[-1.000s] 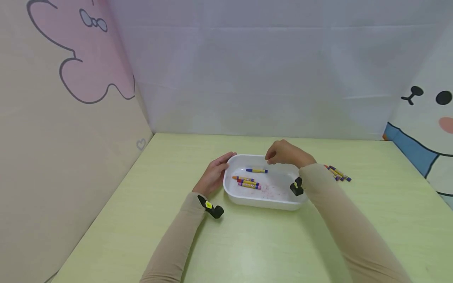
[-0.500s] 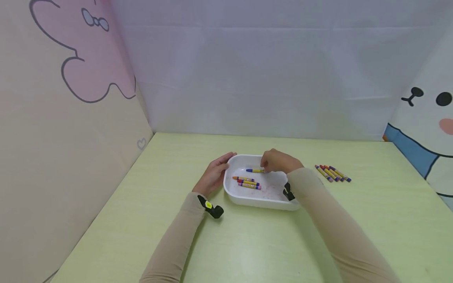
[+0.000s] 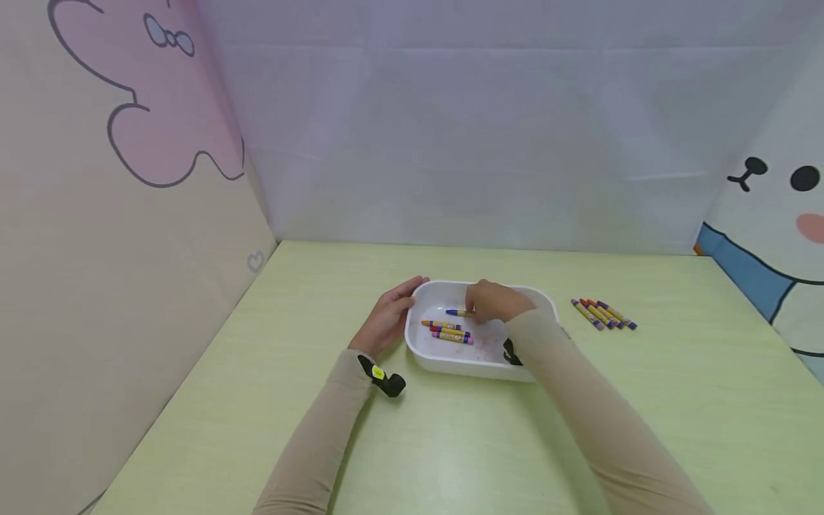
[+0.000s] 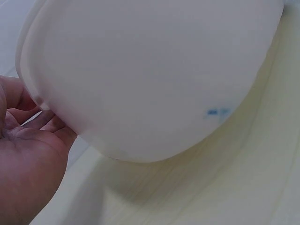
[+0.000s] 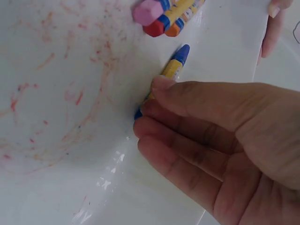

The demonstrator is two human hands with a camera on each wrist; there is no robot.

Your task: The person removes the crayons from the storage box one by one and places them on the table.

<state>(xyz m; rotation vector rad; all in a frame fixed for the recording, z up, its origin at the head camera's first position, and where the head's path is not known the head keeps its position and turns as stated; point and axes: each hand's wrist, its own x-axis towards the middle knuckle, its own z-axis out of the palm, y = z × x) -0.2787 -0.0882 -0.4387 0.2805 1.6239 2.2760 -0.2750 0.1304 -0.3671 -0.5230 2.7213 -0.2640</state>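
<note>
Head view, tray: white tray [image 3: 463,368] sits on the pale desk [image 3: 412,443], between the two arms.
Left hand: left hand [image 3: 385,316] at the tray's left end, thumb over the rim, fingers along the outside.
Right hand: right hand [image 3: 492,299] reaches inside the tray, far side, fingertips at the blue crayon [image 3: 455,312].
Crayons in tray: orange crayon [image 3: 440,325], red crayon [image 3: 450,331] and pink crayon [image 3: 453,337] lie side by side, nearer than the blue one; pink nearest.
Loose crayons: group of crayons [image 3: 606,313] on the desk, right of the tray.
Left wrist view, grip: fingers nearly closed on the tray's rim; small blue mark [image 4: 218,112] on its outer surface.
Right wrist view, pinch: thumb and fingers closed on the blue crayon, its blue tip clear of them; reddish streaks [image 5: 79,97] on the tray floor.
</note>
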